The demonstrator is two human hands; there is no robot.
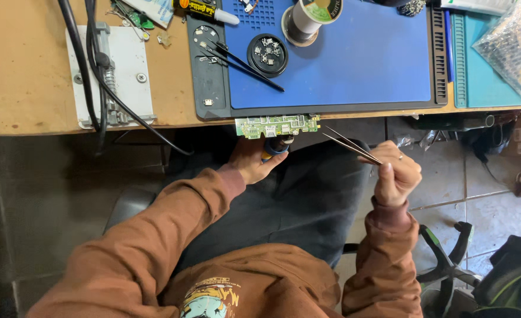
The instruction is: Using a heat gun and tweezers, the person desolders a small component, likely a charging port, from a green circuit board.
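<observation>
Right hand pinches tweezers (near green circuit board).

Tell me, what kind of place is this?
Probably an electronics repair bench. A green circuit board sits at the desk edge, thin metal tweezers are in the right hand, and a blue rubber work mat holds a solder spool.

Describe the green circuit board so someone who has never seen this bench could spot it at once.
Start at the big blue work mat on the wooden desk and drop to the desk's front edge just below the mat's near-left corner. There the circuit board sits, above the left hand. It is the only flat green rectangle studded with tiny silver parts; the right hand holds thin metal tweezers beside it.
</observation>
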